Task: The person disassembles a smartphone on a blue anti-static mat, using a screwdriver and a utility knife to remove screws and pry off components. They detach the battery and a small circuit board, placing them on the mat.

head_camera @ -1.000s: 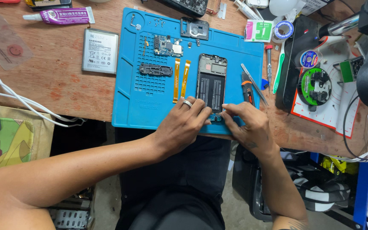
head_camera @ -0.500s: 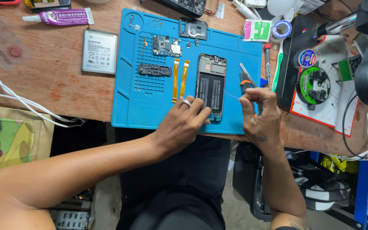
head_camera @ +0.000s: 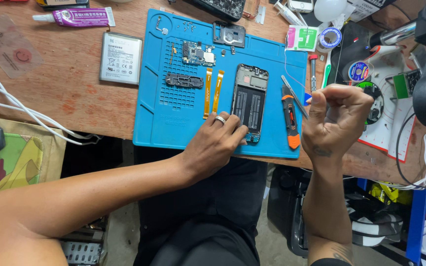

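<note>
On blue mat [head_camera: 173, 123], left hand [head_camera: 218, 143] pinning phone frame [head_camera: 249, 101]; right hand [head_camera: 334, 120] (raised) gripping tweezers [head_camera: 294, 96].

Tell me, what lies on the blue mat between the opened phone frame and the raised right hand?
In the head view, an orange-and-black tool lies on the blue mat between the phone frame and the right hand, with thin metal tweezers beside it.

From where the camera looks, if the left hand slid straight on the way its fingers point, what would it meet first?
The left hand points up and right across the blue mat. Its fingertips already rest on the lower end of the opened phone frame, so that comes first; beyond it lies the orange-handled tool.
</note>
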